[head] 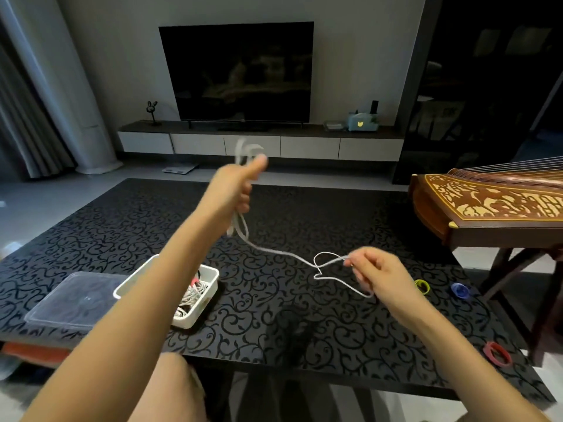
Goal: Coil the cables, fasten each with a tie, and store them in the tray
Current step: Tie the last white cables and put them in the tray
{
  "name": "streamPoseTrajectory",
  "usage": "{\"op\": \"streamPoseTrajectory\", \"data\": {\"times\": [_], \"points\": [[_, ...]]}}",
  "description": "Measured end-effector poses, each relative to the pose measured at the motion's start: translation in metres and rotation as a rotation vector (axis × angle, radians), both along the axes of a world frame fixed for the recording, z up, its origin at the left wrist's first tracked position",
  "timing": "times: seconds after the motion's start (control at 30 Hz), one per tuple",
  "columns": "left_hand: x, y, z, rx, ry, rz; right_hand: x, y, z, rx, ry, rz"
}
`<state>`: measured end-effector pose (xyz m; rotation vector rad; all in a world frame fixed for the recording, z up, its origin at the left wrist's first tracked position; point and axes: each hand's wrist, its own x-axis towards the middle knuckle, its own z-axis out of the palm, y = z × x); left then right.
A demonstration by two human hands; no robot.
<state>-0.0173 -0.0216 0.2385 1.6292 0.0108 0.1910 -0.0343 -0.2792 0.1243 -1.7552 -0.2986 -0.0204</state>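
- 2 bare hands work 1 white cable (275,250) above a black table (274,303) with a scroll pattern.
- Raised over the far half of the table, the left hand (236,187) has its fingers curled in a fist round several gathered loops of the cable. Blurred loop ends stick out above the thumb and hang below the fist.
- Lower and nearer, towards the table's right side, the right hand (377,275) pinches the cable between thumb and forefinger. Its other fingers are loosely curled.
- From the left fist the cable sags down and to the right, making 1 small loop just before the pinch. A slack length curves beneath the right hand; whether it touches the table cannot be told.
- 1 white tray (201,312) stands on the near left part of the table, partly hidden by the left forearm. It holds coiled pale cables, with a red and black piece at its far end.
- 1 clear plastic lid (70,303) lies just beside the tray, on its left.
- 3 rolled ties lie on the table's right side. The yellow-green tie (422,286) is just beyond the right wrist, the blue tie (460,290) is near it, and the red tie (496,353) is by the near right corner.
- Behind the table, a dark television (237,71) sits on a low cabinet (253,144), and a wooden zither (487,205) stands to the right.
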Motion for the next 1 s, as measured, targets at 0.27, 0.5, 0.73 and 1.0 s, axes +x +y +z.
{"op": "streamPoseTrajectory", "data": {"times": [0.27, 0.5, 0.73, 1.0], "points": [[-0.017, -0.049, -0.050, 0.288, 0.085, -0.362, 0.004, 0.036, 0.067, 0.142, -0.090, -0.004], [-0.019, -0.069, -0.070, 0.206, 0.079, -0.371, 0.007, 0.053, 0.093, 0.097, -0.063, 0.033], [-0.016, -0.073, -0.071, 0.173, 0.144, -0.361, 0.021, 0.049, 0.084, -0.105, -0.186, -0.144], [-0.013, -0.066, -0.073, -0.257, 0.132, -0.374, 0.026, 0.039, 0.069, -0.401, -0.341, -0.192]]}}
